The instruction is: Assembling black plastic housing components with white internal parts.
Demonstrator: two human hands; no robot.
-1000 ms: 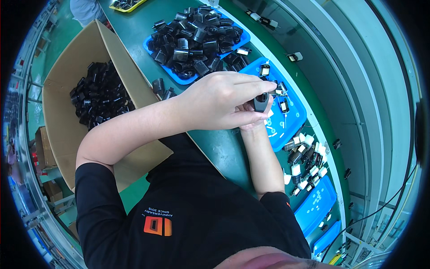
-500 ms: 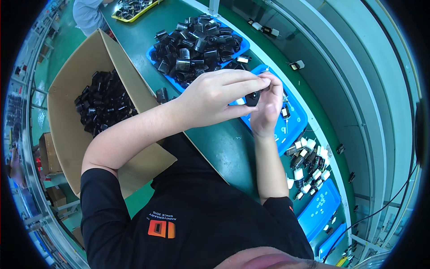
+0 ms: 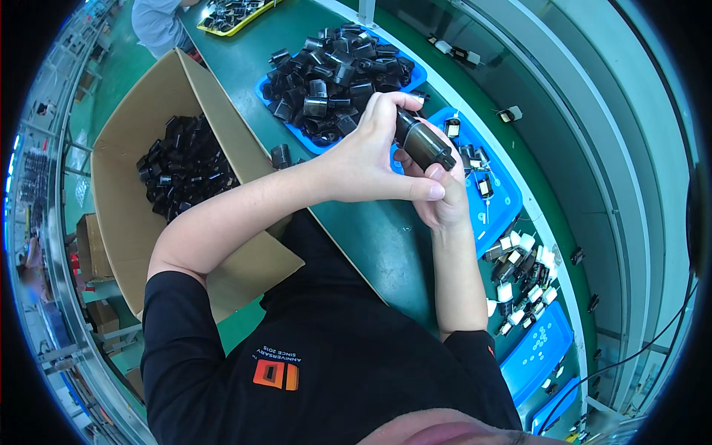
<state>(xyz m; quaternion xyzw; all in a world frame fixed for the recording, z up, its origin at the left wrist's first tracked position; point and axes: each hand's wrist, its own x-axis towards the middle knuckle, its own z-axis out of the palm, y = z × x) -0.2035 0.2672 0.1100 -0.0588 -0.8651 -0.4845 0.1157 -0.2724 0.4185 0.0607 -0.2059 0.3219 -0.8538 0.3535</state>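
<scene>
In the head view, a black cylinder (image 3: 424,142) is held up in the air above the bench (image 3: 386,252), between the person's two hands. Its long axis runs aslant, from the upper left, by the left fingers, to the lower right, where a narrow stub points toward the two thumbs. It lies to the right of the left hand (image 3: 363,159) and up from the palm of the right hand (image 3: 446,202).

The right hand seems the nearer: its fingers wrap behind the cylinder and its thumb rests by the stub end, so it appears to be gripping it. The left fingers are bent over at the upper end, while the left thumb stretches below the stub, close to the right thumb; whether the left fingers press on the cylinder or only frame it, I cannot tell.

The cylinder is dark and glossy, with a smoky brownish barrel, a plain black upper end and a stepped, thinner black stub at the other. Beyond the hands sits a blue tray (image 3: 306,146) heaped with black cups (image 3: 341,85); another blue tray (image 3: 506,200) with small loose parts lies behind the right hand.
</scene>
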